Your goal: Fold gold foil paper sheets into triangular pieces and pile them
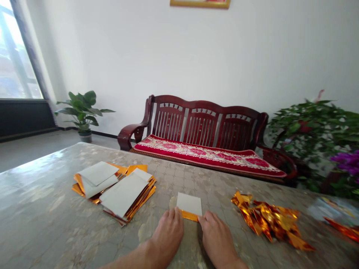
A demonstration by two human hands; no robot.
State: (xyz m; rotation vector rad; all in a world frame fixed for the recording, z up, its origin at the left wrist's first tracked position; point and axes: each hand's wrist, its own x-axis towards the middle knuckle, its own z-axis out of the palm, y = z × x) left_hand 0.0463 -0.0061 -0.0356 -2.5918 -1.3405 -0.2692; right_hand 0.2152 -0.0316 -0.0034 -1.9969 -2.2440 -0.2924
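A small sheet of gold foil paper [189,205] lies white side up on the table, its near edge turned over to show a gold strip. My left hand [167,233] presses that folded edge at its left end, fingers curled down on it. My right hand [216,236] presses the same edge at its right end, fingers closed on the fold. Both hands sit at the near middle of the table [42,209].
Two stacks of gold foil sheets [116,188], white sides up, lie to the left. A heap of folded gold foil pieces [269,220] lies to the right, one more piece [343,228] at the far right. Behind stand a wooden bench [202,130] and potted plants [314,130].
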